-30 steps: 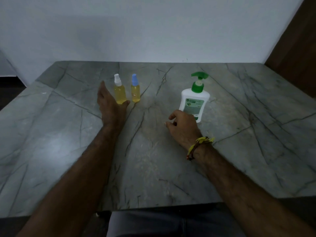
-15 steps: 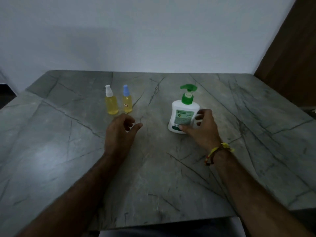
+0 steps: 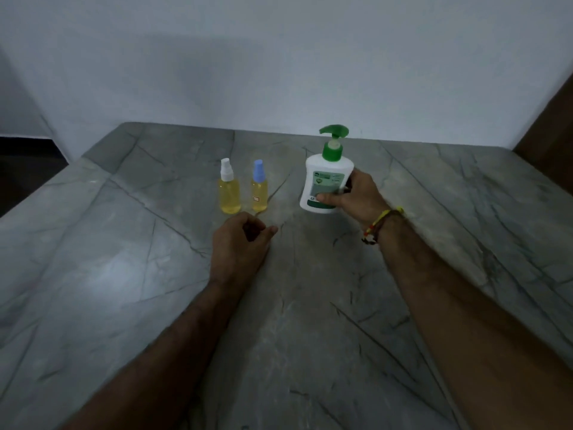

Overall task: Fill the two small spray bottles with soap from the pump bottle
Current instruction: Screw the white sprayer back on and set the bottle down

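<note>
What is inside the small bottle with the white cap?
The small bottle with the white cap holds a clear yellow liquid that fills nearly all of its body. Whatever sits inside the opaque cap cannot be seen.

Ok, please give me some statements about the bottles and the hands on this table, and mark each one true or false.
1. The right hand grips the pump bottle. True.
2. The left hand holds the blue-capped spray bottle. False: it holds nothing and sits in front of both spray bottles.
3. The white-capped spray bottle stands left of the blue-capped one. True.
4. Both spray bottles have their caps off. False: both caps are on.
5. The pump bottle has a green pump head. True.
</note>
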